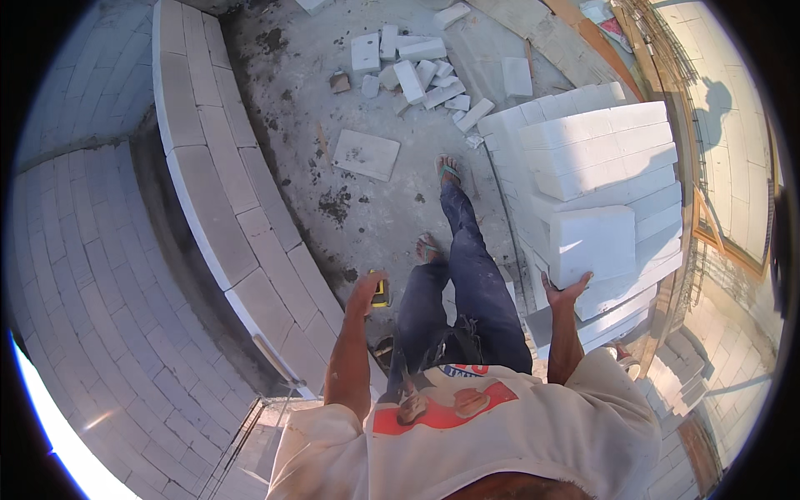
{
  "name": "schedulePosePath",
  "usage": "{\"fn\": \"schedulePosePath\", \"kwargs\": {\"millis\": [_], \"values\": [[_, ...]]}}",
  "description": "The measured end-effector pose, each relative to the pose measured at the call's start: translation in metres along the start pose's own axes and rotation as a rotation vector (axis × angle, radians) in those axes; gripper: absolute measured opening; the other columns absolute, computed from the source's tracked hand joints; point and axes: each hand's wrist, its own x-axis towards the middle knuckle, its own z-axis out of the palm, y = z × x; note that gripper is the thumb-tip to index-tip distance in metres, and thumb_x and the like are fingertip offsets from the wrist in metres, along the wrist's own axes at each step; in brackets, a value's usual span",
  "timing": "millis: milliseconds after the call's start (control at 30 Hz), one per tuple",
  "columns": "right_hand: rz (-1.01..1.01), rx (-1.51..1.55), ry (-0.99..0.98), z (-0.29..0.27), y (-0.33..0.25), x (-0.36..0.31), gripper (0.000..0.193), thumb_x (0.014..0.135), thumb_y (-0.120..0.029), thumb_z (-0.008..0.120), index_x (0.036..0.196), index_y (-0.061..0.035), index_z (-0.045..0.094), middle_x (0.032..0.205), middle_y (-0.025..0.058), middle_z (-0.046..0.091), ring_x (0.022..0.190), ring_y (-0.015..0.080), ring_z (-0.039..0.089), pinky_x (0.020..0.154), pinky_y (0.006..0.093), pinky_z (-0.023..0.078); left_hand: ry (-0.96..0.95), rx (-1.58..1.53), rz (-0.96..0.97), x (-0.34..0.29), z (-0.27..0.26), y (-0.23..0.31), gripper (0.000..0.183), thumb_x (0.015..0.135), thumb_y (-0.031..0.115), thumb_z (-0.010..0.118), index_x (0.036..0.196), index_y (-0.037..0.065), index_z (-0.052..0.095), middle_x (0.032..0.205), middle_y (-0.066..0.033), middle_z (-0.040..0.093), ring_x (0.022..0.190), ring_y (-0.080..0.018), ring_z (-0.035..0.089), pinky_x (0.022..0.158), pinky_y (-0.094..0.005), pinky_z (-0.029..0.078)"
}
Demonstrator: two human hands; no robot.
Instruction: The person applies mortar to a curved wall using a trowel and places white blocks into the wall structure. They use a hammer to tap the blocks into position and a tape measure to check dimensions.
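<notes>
My left hand [365, 292] is closed around a yellow and black tape measure [381, 293], held beside my left leg near the low block wall [221, 179]. To the right, my right hand [567, 292] has its thumb and fingers spread against the near edge of a white building block [592, 242]. That block lies on a large stack of similar white blocks [600, 154], partly in shadow. Whether the fingers reach under the block cannot be seen.
Broken and whole white block pieces [410, 79] litter the concrete floor [287, 108] ahead. A flat white slab [367, 155] lies left of my feet, which are in sandals. Boards [533, 37] run along the far right, and a taller block wall [100, 267] stands at the left.
</notes>
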Motion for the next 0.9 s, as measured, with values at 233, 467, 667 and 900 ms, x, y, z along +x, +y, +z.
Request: {"fn": "schedulePosePath", "kwargs": {"millis": [233,467,667,900], "values": [[0.093,-0.089,0.271,-0.003,-0.009,-0.018,0.087,0.091,-0.086,0.043,0.154,-0.0251,0.04,0.136,0.0123,0.052,0.117,0.0354,0.053,0.099,0.0606,0.043,0.114,0.52,0.202,0.205,0.091,0.199,0.045,0.08,0.035,0.085,0.106,0.005,0.066,0.09,-0.006,0.067,0.077,-0.0163,0.063,0.069,-0.035,0.052],[0.035,-0.094,0.576,0.046,0.002,-0.024,0.085,0.09,-0.085,0.041,0.155,-0.0293,0.04,0.145,0.0052,0.046,0.126,0.0308,0.043,0.098,0.0565,0.039,0.397,0.87,0.308,0.416,0.198,0.379,0.09,0.077,0.064,0.083,0.129,-0.007,0.064,0.134,-0.0266,0.065,0.12,-0.0384,0.067,0.101,-0.0457,0.053],[0.085,-0.182,0.56,0.047,-0.009,-0.014,0.087,0.087,-0.088,0.038,0.15,-0.0295,0.044,0.143,0.0029,0.048,0.122,0.0284,0.044,0.087,0.0485,0.04,0.445,1.133,0.486,0.588,0.201,0.401,0.091,0.069,0.065,0.087,0.114,-0.012,0.071,0.119,-0.0277,0.069,0.114,-0.0378,0.069,0.097,-0.0444,0.056],[0.106,-0.173,0.571,0.052,-0.014,-0.018,0.089,0.083,-0.09,0.047,0.146,-0.0272,0.05,0.135,0.0033,0.054,0.116,0.0278,0.05,0.09,0.0502,0.042,0.043,0.258,0.146,0.489,0.192,0.418,0.063,0.089,0.044,0.08,0.123,-0.007,0.065,0.102,-0.0185,0.074,0.089,-0.0258,0.075,0.077,-0.0414,0.063]]}}
